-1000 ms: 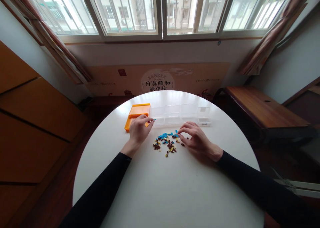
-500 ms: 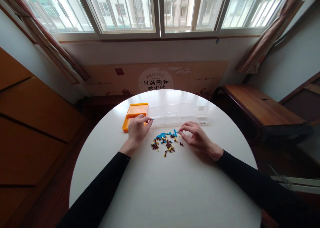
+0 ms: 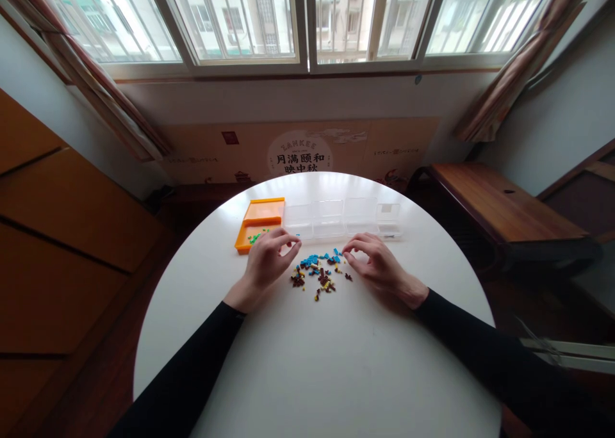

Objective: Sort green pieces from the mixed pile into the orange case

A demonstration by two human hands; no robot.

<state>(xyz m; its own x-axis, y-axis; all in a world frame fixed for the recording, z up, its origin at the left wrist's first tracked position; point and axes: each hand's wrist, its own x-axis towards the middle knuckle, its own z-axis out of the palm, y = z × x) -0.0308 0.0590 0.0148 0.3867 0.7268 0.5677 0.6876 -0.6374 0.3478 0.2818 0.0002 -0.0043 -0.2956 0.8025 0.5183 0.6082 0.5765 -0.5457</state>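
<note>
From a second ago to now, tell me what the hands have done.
The left hand has drawn back toward the person from over the orange box to the pile of small pieces. The blue piece it pinched is no longer visible. Green pieces now show in the box. The right hand has stayed at the pile's right edge; the clear boxes have not moved.

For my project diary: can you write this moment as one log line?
left hand: beside beads pile | right hand: fingertips at pile edge | orange box: open, green bits inside
</note>
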